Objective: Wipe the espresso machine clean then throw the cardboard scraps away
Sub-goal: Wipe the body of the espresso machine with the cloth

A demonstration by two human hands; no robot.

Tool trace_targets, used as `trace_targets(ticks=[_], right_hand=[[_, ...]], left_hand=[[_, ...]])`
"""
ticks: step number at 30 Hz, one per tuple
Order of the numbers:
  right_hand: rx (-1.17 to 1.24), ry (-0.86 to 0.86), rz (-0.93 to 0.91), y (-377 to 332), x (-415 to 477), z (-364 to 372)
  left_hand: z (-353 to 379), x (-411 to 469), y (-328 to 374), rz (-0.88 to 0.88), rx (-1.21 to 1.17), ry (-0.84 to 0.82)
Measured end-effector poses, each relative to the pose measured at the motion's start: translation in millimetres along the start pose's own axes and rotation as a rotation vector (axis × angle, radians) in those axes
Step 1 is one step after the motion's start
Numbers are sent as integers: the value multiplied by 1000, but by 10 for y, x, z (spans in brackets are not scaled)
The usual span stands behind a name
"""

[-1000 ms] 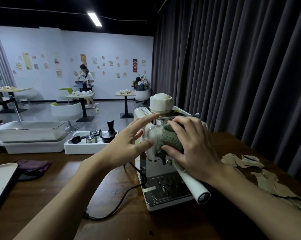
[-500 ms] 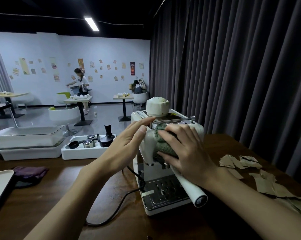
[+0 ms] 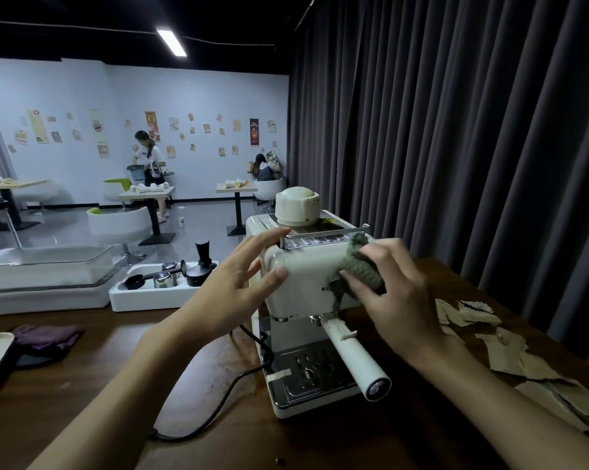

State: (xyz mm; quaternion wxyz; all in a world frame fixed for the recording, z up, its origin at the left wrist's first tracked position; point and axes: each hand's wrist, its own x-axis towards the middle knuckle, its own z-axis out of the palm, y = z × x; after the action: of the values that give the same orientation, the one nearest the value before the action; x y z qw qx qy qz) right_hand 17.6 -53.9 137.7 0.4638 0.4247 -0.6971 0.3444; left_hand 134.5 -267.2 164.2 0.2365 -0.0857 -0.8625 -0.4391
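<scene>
Now the right hand point(image 3: 399, 293) presses a green knitted cloth point(image 3: 357, 266) on the cream espresso machine point(image 3: 303, 276); the left hand point(image 3: 232, 286), fingers spread, steadies its side.

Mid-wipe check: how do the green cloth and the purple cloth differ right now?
The green cloth is bunched under the right hand and pressed against the front of the espresso machine; the purple cloth lies untouched on the table, far left of the machine. The green one looks knitted and coarse, the purple one smoother and loosely folded. Both are dark, crumpled cloths.
</scene>
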Motion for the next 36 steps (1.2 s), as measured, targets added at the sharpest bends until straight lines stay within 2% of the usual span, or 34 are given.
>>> trace_targets(ticks=[7, 13, 18, 20, 24, 28, 31, 36], right_hand=[[-33, 118, 229, 96, -51, -43], [-42, 65, 215, 33, -116, -44], [-33, 99, 482, 61, -174, -71], [-23, 63, 460, 8, -220, -47], [-41, -46, 245, -83, -202, -55], [-93, -44, 312, -152, -177, -67], [-28, -174, 349, -289, -126, -25], [-32, -374, 177, -419, -20, 16]], left_hand=[[12, 0, -5, 11, 2, -1], [20, -6, -16, 16, 28, -7], [11, 6, -64, 37, 30, -12], [11, 13, -88, 58, 31, -6], [10, 23, -117, 66, 45, 1], [-7, 14, -103, 64, 85, -9], [1, 21, -115, 66, 90, -1], [5, 18, -141, 79, 78, 0]])
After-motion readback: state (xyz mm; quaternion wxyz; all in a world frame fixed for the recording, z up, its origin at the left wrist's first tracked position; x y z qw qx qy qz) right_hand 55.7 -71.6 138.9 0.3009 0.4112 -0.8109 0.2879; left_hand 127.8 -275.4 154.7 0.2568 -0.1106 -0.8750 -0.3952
